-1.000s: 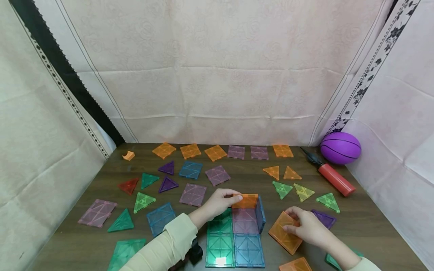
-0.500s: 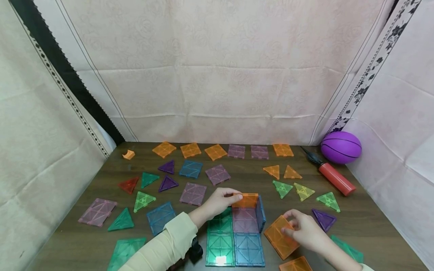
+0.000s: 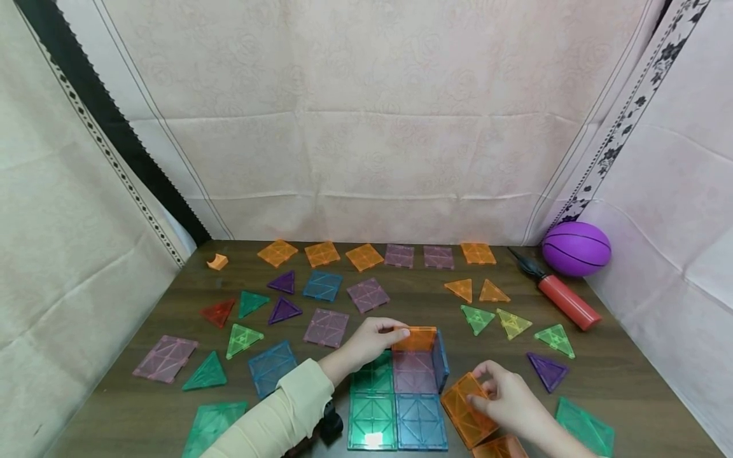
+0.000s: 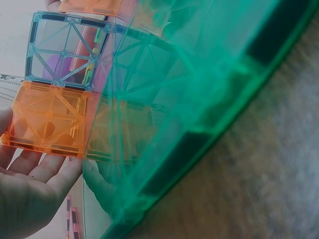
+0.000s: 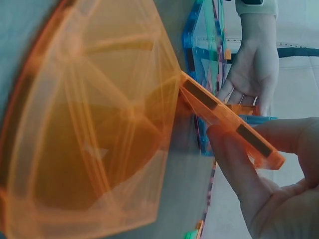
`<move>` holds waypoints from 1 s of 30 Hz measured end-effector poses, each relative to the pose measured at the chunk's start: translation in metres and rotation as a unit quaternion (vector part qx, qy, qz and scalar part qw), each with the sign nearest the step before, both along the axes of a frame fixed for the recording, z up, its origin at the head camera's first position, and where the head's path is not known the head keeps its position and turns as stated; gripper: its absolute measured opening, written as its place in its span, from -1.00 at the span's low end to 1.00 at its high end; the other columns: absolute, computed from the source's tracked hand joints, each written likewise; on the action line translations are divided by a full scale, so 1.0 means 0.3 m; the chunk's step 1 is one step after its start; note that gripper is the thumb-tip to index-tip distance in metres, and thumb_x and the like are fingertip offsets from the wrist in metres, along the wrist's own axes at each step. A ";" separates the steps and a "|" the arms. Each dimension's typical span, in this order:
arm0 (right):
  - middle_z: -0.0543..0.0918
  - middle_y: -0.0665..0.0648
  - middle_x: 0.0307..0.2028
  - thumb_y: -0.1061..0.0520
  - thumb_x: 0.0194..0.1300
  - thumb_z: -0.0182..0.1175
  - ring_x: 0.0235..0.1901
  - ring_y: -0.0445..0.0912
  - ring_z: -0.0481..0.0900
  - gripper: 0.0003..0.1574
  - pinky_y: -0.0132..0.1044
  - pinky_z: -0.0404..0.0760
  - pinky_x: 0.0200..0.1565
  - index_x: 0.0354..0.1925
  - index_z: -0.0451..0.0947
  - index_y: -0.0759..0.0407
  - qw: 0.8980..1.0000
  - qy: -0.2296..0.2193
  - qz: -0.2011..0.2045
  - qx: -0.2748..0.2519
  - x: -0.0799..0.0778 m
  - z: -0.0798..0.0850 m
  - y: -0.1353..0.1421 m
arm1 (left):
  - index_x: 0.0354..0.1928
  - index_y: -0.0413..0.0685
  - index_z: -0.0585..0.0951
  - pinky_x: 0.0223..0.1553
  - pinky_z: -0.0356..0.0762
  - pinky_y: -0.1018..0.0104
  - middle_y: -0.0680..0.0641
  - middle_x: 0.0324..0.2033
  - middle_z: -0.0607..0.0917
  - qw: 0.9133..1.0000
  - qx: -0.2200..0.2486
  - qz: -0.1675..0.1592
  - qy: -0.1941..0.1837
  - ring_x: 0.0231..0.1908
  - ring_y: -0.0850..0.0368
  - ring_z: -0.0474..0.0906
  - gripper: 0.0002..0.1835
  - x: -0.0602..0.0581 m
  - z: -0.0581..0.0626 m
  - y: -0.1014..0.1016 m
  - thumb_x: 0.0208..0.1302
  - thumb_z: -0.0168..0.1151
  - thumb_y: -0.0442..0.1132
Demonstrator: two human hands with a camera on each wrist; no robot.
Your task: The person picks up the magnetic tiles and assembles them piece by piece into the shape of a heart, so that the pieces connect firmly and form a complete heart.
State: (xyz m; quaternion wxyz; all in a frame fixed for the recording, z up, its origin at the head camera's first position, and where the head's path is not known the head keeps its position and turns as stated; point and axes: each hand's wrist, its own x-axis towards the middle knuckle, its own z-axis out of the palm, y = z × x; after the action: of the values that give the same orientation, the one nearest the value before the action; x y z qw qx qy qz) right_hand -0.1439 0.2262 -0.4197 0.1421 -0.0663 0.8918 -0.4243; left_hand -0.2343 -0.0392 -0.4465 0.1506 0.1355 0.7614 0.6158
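Note:
Four-part flat base of square magnetic tiles: green (image 3: 372, 420), blue (image 3: 420, 423) and light purple (image 3: 415, 372) show beside a second green one. My left hand (image 3: 369, 343) pinches an upright orange square tile (image 3: 418, 340) behind the purple one; the left wrist view shows thumb and fingers at its edge. An upright blue tile (image 3: 441, 362) stands at the purple tile's right side. My right hand (image 3: 509, 397) pinches another orange square tile (image 3: 465, 407) by thumb and fingers, tilted, right of the base. A further orange tile (image 3: 501, 448) lies below it.
Loose triangles and squares lie around, including a green tile (image 3: 584, 426) at right, a blue square (image 3: 272, 367) at left and a purple triangle (image 3: 548, 371). A red hand pump (image 3: 567, 302) and purple ball (image 3: 576, 250) lie at back right, before the cloth backdrop (image 3: 372, 159).
My right hand has moved left and nearer with its orange tile, which is now close to the base's right edge. The left hand has stayed in place.

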 end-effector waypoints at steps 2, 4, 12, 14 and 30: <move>0.53 0.03 -0.57 0.16 0.15 0.34 -0.71 -0.23 0.26 -0.55 -0.39 0.28 -0.66 -0.08 0.37 0.30 1.000 -0.003 -0.005 -0.011 0.003 -0.001 -0.007 | -0.01 -0.10 0.69 -0.06 0.54 0.06 -0.07 -0.04 0.66 1.000 0.000 0.000 0.001 -0.09 0.08 0.55 -0.71 -0.001 0.000 -0.001 0.35 0.21 -0.11; 0.54 0.04 -0.54 0.16 0.15 0.34 -0.68 -0.22 0.30 -0.54 -0.39 0.31 -0.63 -0.07 0.37 0.31 1.000 -0.004 -0.010 -0.021 0.006 -0.005 -0.014 | -0.01 -0.10 0.69 -0.06 0.54 0.07 -0.08 -0.04 0.66 1.000 -0.001 0.001 0.003 -0.09 0.08 0.55 -0.71 -0.002 -0.001 -0.001 0.35 0.21 -0.11; 0.54 0.09 -0.40 0.13 0.13 0.37 -0.47 -0.08 0.45 -0.53 -0.28 0.45 -0.47 -0.11 0.35 0.27 0.999 -0.009 -0.033 -0.039 0.020 -0.020 -0.045 | -0.01 -0.10 0.69 -0.07 0.55 0.10 -0.08 -0.06 0.67 1.000 -0.003 0.003 0.005 -0.11 0.11 0.55 -0.71 -0.004 -0.004 0.001 0.35 0.21 -0.11; 0.54 0.09 -0.40 0.13 0.13 0.36 -0.45 -0.07 0.45 -0.53 -0.29 0.46 -0.46 -0.12 0.35 0.27 0.999 -0.007 -0.034 -0.037 0.025 -0.021 -0.052 | -0.01 -0.10 0.69 -0.07 0.55 0.09 -0.08 -0.06 0.67 1.000 -0.003 0.003 0.005 -0.10 0.10 0.55 -0.71 -0.001 -0.003 0.001 0.35 0.21 -0.11; 0.53 0.11 -0.33 -0.03 0.27 0.28 -0.58 -0.07 0.53 -0.53 -0.25 0.56 -0.55 -0.11 0.38 0.30 0.996 -0.023 -0.023 -0.077 0.039 -0.018 -0.114 | -0.01 -0.04 0.69 -0.07 0.55 0.13 -0.03 -0.06 0.68 1.000 -0.011 0.001 -0.003 -0.08 0.12 0.56 -0.70 -0.004 -0.010 0.002 0.34 0.21 -0.06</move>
State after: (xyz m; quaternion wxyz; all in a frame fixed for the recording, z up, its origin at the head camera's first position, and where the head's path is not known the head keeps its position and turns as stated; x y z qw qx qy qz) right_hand -0.1322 0.1919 -0.4251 0.1472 -0.0472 0.8542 -0.4965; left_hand -0.2354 -0.0387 -0.4495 0.1537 0.1316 0.7679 0.6078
